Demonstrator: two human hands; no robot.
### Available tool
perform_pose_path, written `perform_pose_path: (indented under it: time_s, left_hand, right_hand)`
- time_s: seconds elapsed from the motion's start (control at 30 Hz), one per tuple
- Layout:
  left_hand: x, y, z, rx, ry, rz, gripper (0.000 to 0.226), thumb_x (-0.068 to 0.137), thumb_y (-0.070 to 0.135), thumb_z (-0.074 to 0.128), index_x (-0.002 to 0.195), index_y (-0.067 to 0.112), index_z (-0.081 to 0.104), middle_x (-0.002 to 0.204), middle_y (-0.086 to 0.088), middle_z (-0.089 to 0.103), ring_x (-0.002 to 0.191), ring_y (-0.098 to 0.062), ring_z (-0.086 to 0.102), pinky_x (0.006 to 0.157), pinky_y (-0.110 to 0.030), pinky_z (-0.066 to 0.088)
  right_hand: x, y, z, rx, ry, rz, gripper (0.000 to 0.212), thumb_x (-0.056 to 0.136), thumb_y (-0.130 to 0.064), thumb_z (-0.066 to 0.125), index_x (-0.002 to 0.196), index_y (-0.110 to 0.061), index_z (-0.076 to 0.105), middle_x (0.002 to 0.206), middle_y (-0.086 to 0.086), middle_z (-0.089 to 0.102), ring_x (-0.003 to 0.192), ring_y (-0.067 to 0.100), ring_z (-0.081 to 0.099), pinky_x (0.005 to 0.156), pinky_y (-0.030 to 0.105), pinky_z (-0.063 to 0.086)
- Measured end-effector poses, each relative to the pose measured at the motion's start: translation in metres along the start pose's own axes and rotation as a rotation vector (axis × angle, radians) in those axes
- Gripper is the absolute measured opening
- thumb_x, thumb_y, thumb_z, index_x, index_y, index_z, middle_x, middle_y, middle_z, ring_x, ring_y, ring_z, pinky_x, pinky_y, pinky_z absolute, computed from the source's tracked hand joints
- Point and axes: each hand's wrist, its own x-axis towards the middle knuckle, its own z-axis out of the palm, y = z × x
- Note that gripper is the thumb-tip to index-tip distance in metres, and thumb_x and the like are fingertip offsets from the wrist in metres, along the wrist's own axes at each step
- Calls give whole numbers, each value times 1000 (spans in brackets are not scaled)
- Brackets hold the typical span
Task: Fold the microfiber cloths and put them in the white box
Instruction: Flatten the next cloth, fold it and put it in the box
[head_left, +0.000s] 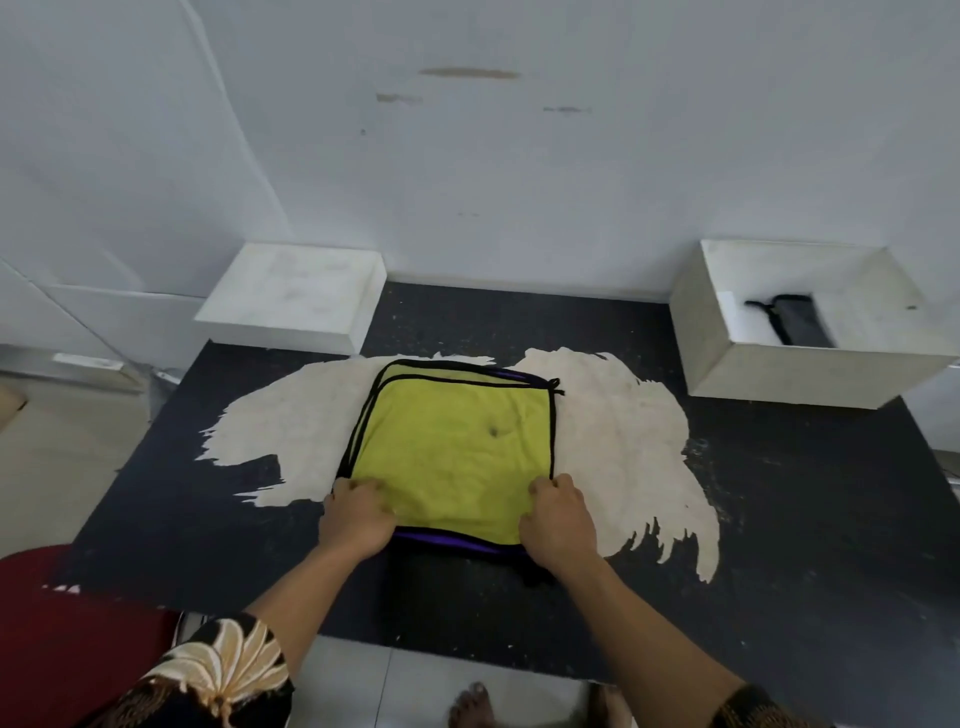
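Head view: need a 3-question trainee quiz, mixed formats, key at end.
1. True or false: the yellow cloth lies inside the white box.
2. The left hand and right hand grip: A the box rim; B the cloth's near corners; C nothing.
3. Fill in: the box with the dark item stands at the far ____ corner of the table.
Key: 1 false; 2 B; 3 right.
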Motion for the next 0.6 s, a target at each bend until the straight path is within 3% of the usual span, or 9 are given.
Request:
perform_pose_path:
  time_s: [0.23,0.47,0.53,0.6]
  left_hand:
    - [12,-8,-6,-79,59,-40,50,89,23,56,138,22,50,136,-12,33,123,-34,43,105,-43,41]
    - [24,-10,-11,-172,59,-71,51,88,20,56,138,17,47,135,-12,30,111,-35,52,96,-40,47]
    - [26,-10,-12,-187,49,-72,52,88,20,56,139,16,45,137,-13,30,108,-35,54,93,-39,47]
    - [27,-10,-13,-190,54,-68,53,88,22,57,139,16,45,137,-13,31,108,-35,55,92,-38,47]
  right_hand:
    - [2,-8,6,260,76,227,32,86,-5,52,116,-9,41,105,9,54,83,22,50,70,32,41]
    - [5,-7,1,177,16,277,4,86,-10,50,87,-13,48,87,2,57,76,18,53,63,27,41]
    - [4,-7,2,175,21,263,7,84,-9,50,77,-13,50,81,1,55,71,16,52,57,26,39]
    - [4,-9,2,186,38,251,4,84,-10,49,81,-12,52,92,5,55,75,18,52,60,26,40]
